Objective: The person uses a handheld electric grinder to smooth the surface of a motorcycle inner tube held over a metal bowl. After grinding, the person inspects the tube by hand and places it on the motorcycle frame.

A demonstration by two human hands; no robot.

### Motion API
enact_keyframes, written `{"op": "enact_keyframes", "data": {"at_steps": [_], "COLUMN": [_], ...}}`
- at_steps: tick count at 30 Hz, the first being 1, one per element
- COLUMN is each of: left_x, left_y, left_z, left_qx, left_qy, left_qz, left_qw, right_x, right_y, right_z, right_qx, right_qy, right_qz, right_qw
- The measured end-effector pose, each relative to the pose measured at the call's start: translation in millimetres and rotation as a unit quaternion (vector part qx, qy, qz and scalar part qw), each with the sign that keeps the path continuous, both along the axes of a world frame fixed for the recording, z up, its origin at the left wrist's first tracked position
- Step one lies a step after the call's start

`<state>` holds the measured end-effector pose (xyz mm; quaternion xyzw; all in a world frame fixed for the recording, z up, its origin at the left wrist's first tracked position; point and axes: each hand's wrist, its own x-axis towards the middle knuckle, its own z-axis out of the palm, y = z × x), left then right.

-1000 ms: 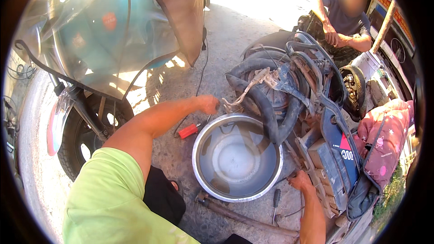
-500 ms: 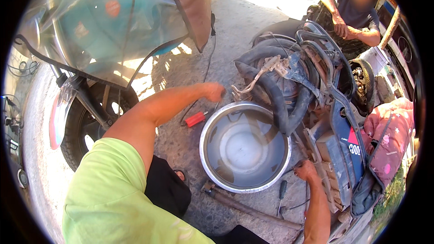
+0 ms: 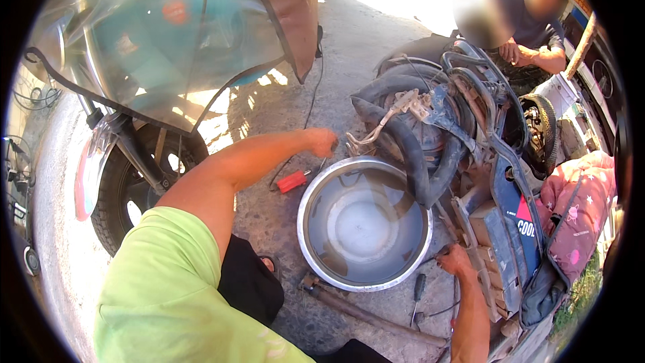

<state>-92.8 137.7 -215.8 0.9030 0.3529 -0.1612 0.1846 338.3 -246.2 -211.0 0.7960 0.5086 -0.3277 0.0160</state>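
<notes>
A round metal basin point(image 3: 366, 286) holding water stands on the ground between my hands. My left hand point(image 3: 322, 142) is closed past its far left rim; what it holds, if anything, is hidden. Close by the basin's right side, my right hand point(image 3: 457, 259) has its fingers curled, with a thin dark piece showing beside them that I cannot make out. A black inner tube point(image 3: 420, 171) loops from the motorcycle wheel and droops over the basin's right rim. Near my left hand lies a red-handled tool point(image 3: 293, 181). A dark-handled screwdriver point(image 3: 419, 287) lies below my right hand.
A hammer point(image 3: 363, 312) with a long handle lies in front of the basin. The motorcycle's blue body panel point(image 3: 514, 228) and a pink cloth point(image 3: 581, 208) are at the right. Another vehicle's front wheel point(image 3: 131, 188) stands at the left. A person point(image 3: 537, 54) crouches at the far right.
The view has shifted slightly. Both hands keep nearly the same places beside the basin, and the inner tube still hangs over its rim.
</notes>
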Motion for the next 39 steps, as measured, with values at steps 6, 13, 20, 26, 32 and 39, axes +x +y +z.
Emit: {"op": "enact_keyframes", "data": {"at_steps": [6, 13, 20, 26, 32, 39], "left_x": [-5.0, -1.9, -5.3, -5.7, -5.5, -6.4], "left_y": [-7.4, -7.1, -5.2, -2.1, 4.4, -2.8], "left_z": [7.6, 15.1, 12.6, 4.1, -4.6, 1.0], "left_qx": [0.002, -0.007, 0.007, -0.008, -0.016, 0.009], "left_qy": [0.005, -0.003, -0.006, -0.016, -0.013, -0.006], "left_qz": [0.007, -0.003, -0.001, 0.006, -0.012, -0.014], "left_qw": [1.000, 1.000, 1.000, 1.000, 1.000, 1.000], "right_x": [5.8, 6.1, 5.1, 6.3, 3.8, -1.6], "right_y": [4.4, 1.2, 4.4, 6.8, 8.5, 10.2], "right_z": [-8.0, -11.3, -11.4, -13.6, -8.0, 3.3], "right_qx": [0.015, 0.013, 0.001, -0.025, -0.041, -0.076], "right_qy": [-0.009, -0.023, -0.023, -0.019, -0.007, -0.002], "right_qz": [0.060, 0.047, 0.047, 0.043, 0.060, 0.067], "right_qw": [0.998, 0.999, 0.999, 0.999, 0.997, 0.995]}}
